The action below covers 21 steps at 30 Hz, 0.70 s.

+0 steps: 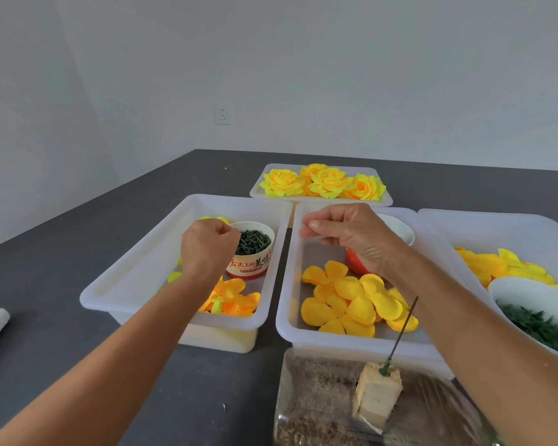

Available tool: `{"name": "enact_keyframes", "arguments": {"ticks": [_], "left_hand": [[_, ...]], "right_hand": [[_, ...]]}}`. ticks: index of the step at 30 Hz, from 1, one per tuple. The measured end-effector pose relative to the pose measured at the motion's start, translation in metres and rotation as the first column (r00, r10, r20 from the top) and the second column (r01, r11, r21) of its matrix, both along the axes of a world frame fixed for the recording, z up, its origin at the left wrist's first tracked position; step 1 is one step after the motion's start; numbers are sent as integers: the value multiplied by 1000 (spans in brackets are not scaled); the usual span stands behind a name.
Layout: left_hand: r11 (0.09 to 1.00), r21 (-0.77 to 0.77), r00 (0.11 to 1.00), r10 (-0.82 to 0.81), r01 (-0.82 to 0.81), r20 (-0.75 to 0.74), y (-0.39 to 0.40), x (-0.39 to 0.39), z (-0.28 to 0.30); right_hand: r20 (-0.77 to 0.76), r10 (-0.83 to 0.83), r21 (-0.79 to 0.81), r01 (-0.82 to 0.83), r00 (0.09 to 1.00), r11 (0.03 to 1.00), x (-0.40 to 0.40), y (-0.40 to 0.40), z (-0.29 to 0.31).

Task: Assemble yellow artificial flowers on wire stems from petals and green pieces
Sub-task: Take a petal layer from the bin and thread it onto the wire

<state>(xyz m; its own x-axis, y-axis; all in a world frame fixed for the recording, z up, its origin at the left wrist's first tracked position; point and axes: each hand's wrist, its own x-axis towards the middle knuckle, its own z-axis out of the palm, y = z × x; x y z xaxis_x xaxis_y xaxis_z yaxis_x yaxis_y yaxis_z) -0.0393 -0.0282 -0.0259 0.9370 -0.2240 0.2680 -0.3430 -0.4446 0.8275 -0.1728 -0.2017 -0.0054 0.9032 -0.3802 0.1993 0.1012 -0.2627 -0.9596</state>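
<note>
1. Our left hand [207,249] is curled into a loose fist at the rim of the paper cup [252,252] of small green pieces [251,241]; its fingertips are closed together right at the pile, but we cannot tell whether they pinch a piece.
2. Our right hand [351,236] hovers above the middle bin [287,284], fingers bent, thumb and forefinger drawn together as if pinching; whatever lies between them is too small for us to make out.
3. Both forearms reach forward from the bottom corners of the view, wrists raised over the bins.
4. We count four white plastic bins: the left bin [136,268] holds the cup and some yellow petals [232,299]; the middle one holds a spread of flat petal pieces [351,304] and a red-sided cup [355,265]; the right bin [496,226] holds more petals and a white bowl [529,291] of green leaves; the far bin [380,197] holds four finished yellow roses [322,183].
5. One wire stem [403,329] stands tilted in a foam block [377,394] nearest us.
</note>
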Motion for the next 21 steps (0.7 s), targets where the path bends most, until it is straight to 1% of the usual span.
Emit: {"name": "enact_keyframes", "arguments": {"ticks": [2,4,6,7,9,10,11,13,14,15,17,19,21], "left_hand": [[996,65,994,-70,65,80,-6,-5,4],[986,127,976,-130,109,174,-14,-12,9],[975,172,952,-183,143,246,-23,-19,16],[966,199,936,-217,165,277,-29,-24,19],[936,271,895,-309,225,322,-42,-34,25],[914,312,873,-359,259,329,-49,-39,28],[887,355,853,-412,295,321,-57,-44,30],[816,430,803,-528,387,278,-74,-54,30],[775,460,770,-584,434,258,-81,-59,29],[737,482,735,-632,473,246,-87,-63,28],[681,508,667,-702,527,249,-97,-69,23],[653,518,620,-737,552,269,-103,-71,16],[657,494,607,-741,569,287,-105,-70,8]], "right_hand": [[-25,-13,-21,13,1000,1000,-13,-11,-3],[-78,-29,-81,23,997,996,-25,-22,-5],[-163,-72,-191,40,984,981,-35,-31,-6],[-214,-108,-274,46,971,961,-39,-35,-6],[-329,-184,-445,20,926,895,-44,-42,-5],[-394,-209,-502,-19,895,865,-46,-44,-5],[-459,-228,-549,-72,859,833,-47,-45,-7],[-537,-270,-656,-195,799,729,-49,-45,-16],[-552,-284,-691,-239,784,683,-49,-44,-22],[-556,-294,-706,-255,777,661,-49,-44,-28],[-541,-313,-716,-233,781,658,-48,-44,-36],[-515,-336,-733,-202,789,649,-47,-47,-40],[-514,-351,-738,-195,783,646,-46,-49,-43]]}}
